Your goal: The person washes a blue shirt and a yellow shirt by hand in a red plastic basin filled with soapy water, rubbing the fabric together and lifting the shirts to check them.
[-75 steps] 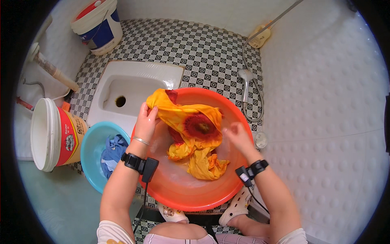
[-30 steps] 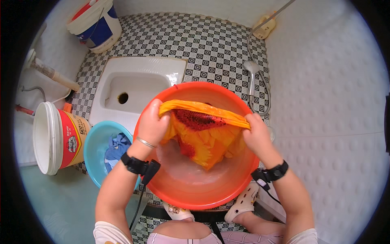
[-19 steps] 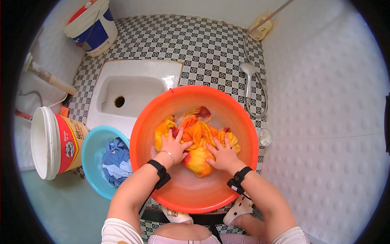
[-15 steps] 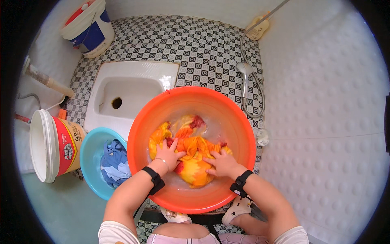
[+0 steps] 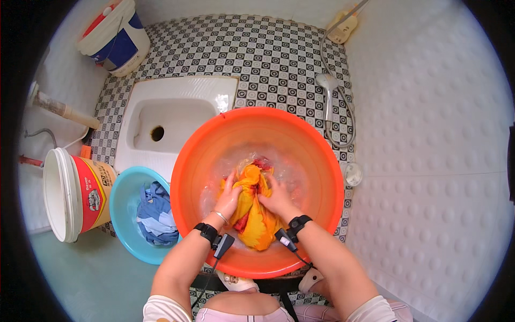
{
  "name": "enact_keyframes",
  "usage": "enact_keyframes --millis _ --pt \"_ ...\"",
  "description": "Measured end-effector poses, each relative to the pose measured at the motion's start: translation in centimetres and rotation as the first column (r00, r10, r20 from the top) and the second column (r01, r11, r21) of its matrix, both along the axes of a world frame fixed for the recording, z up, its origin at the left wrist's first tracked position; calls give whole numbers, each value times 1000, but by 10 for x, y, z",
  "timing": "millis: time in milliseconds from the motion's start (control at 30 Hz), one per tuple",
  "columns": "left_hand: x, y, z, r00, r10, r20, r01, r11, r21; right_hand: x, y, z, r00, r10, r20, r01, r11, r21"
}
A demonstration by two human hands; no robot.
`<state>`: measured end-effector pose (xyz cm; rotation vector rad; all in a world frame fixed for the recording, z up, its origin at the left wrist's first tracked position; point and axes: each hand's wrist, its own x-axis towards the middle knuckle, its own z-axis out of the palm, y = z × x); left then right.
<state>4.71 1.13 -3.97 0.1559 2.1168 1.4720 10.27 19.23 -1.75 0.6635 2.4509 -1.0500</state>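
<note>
In the large orange basin (image 5: 185, 161) of water lies a wet yellow-orange cloth (image 5: 257, 228) with dark red patches. My left hand (image 5: 228, 198) presses on the cloth's left side, its fingers curled into the folds. From the other side my right hand (image 5: 278, 198) grips it too, thumb toward the middle. Between them the cloth is bunched into a narrow upright bundle, and its lower end spreads toward me. Some fingertips are hidden by folds and water.
A light blue basin (image 5: 120, 214) with blue clothes (image 5: 155, 212) stands at left, beside a tipped bucket (image 5: 91, 190). Behind them is a squat toilet (image 5: 171, 121). A shower head (image 5: 327, 83) with its hose and a bottle (image 5: 343, 29) lie along the right wall.
My hands have moved closer together, gathering the spread cloth into a narrower bundle. Both wrists have turned inward, and the water looks more stirred.
</note>
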Motion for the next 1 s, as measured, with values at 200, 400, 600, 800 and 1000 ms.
enact_keyframes --millis 200,400,600,800,1000 --pt "8 9 19 604 77 794 -543 768 339 4 -52 49 920 147 -364 -195 976 -96" --pt "17 22 24 667 129 734 -548 752 366 15 -45 62 850 261 -457 -303 953 -20" --pt "14 29 41 844 183 504 -318 928 196 7 -29 64 854 396 -337 -350 917 190" --pt "-46 -14 69 993 -46 111 52 997 -55 -5 75 50 976 215 30 -207 880 427" --pt "-76 0 99 731 355 583 -614 714 335 -24 67 49 931 350 -104 -288 879 381"
